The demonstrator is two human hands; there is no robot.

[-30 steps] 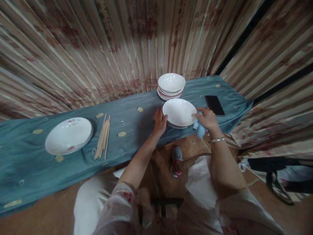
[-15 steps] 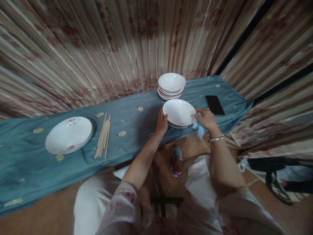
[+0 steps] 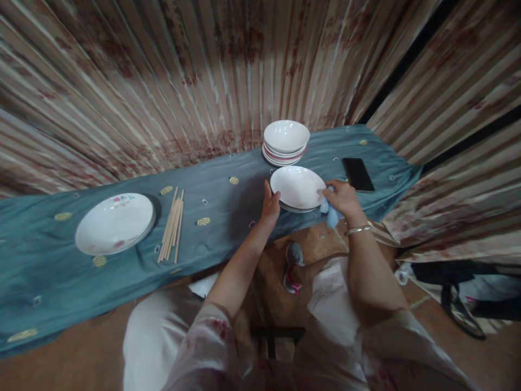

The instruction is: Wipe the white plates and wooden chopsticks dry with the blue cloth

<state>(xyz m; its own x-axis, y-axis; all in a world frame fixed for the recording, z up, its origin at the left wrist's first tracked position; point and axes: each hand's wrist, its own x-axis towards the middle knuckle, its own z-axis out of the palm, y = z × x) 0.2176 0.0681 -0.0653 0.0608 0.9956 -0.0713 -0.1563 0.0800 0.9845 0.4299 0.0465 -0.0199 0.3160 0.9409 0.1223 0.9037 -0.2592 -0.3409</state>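
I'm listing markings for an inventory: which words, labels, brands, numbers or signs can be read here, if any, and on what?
No text is readable.
Tablecloth: small rectangular marks, too small to make out.
Front white dish: no lettering visible.
Dark flat object: no lettering visible.

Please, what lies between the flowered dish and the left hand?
In the head view, a bunch of thin wooden sticks lies there, close to the flowered dish; then patterned tablecloth toward the left hand.
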